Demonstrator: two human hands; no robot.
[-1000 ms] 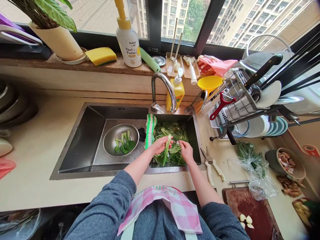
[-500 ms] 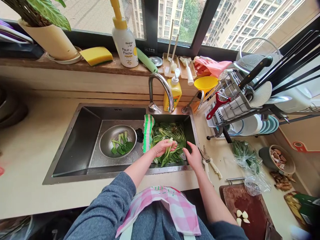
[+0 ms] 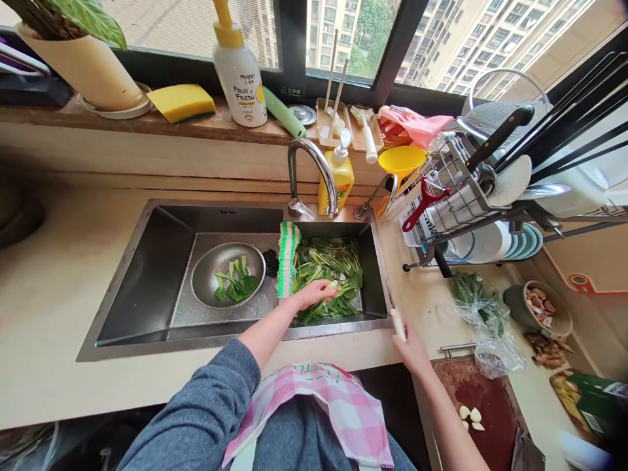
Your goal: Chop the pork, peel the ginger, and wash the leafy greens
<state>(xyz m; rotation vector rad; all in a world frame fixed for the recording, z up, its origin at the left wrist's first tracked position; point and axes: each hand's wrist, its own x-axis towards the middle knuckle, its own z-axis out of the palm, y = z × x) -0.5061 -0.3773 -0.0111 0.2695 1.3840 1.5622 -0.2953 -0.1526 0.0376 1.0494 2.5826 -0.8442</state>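
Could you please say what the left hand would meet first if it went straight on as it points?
The left hand would probably meet the greens first; depth is unclear, so it might clear them and reach the sink's right wall.

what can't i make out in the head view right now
- Head view: part of the pale stem, hidden by the left hand.
- Head view: the lower part of the white-handled tool, hidden by the right hand.
- Head view: most of the right basin's floor, hidden by the leafy greens.
- Head view: the white bottle's pump top, cut off by the top edge.
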